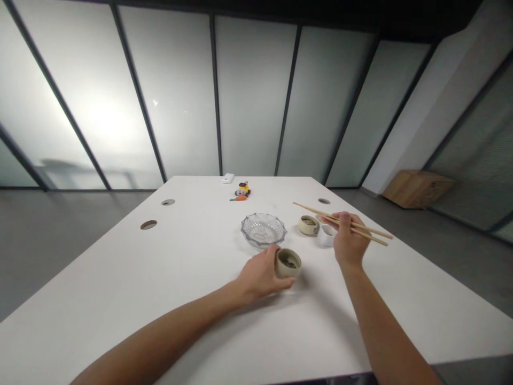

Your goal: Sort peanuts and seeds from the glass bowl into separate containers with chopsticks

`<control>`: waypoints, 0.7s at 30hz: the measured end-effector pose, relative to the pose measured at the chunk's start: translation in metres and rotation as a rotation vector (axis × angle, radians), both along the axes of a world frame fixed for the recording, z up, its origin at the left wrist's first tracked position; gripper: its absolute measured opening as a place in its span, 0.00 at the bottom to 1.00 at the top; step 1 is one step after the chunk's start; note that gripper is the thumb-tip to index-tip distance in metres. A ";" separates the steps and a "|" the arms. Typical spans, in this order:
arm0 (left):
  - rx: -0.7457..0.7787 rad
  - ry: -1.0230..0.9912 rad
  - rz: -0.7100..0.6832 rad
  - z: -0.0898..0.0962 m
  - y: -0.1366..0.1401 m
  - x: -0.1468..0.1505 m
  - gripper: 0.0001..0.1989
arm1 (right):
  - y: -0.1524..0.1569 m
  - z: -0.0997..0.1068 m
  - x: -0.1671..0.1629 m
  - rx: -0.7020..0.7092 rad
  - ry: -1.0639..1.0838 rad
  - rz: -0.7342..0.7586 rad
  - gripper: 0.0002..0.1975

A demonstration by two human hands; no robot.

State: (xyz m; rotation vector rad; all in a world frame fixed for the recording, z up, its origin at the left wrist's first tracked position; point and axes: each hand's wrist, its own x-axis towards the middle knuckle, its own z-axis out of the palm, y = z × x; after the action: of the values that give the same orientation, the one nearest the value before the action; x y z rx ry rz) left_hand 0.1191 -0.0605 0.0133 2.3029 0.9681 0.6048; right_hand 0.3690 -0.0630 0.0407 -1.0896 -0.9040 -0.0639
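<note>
My left hand (262,271) is closed around the side of a small beige cup (287,271), with some dark bits at its bottom. In my right hand (349,240) is a pair of wooden chopsticks (372,231), their tips pointing left. Just behind the left hand stands a clear glass bowl (263,230) with a scalloped rim; I make out nothing in it. A second beige cup (306,226), with dark bits inside, sits below the chopsticks. Next to it is a white cup (325,238), partly hidden by my right hand.
On the far part of the white table (192,251) are a yellow toy vehicle (242,188), an orange carrot-shaped item (239,198) and a white box-like object (228,178). Round holes (148,225) pierce the tabletop. A cardboard box (417,189) lies on the floor at right.
</note>
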 end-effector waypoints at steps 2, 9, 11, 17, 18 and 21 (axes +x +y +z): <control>-0.024 -0.063 -0.006 0.000 0.002 0.028 0.32 | 0.002 -0.002 0.005 -0.005 0.013 0.035 0.27; -0.046 -0.077 0.066 -0.010 0.016 0.104 0.29 | 0.000 -0.005 0.013 -0.073 -0.194 -0.045 0.24; -0.049 -0.048 0.124 -0.013 0.018 0.117 0.29 | -0.002 -0.003 0.008 -0.078 -0.295 -0.133 0.22; 0.009 0.065 0.226 -0.019 0.027 0.143 0.26 | -0.006 0.001 -0.020 -0.048 -0.540 -0.139 0.15; 0.018 0.077 0.229 -0.020 0.028 0.145 0.23 | -0.006 0.000 -0.024 -0.045 -0.569 -0.118 0.14; 0.027 0.084 0.230 -0.022 0.030 0.152 0.16 | -0.006 -0.002 -0.033 -0.049 -0.622 -0.057 0.14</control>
State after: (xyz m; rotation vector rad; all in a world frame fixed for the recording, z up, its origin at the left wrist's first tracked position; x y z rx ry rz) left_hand 0.2709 -0.0302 -0.0089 2.2733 1.2838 0.6210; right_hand 0.3360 -0.0687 0.0391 -1.1600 -1.4336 -0.4491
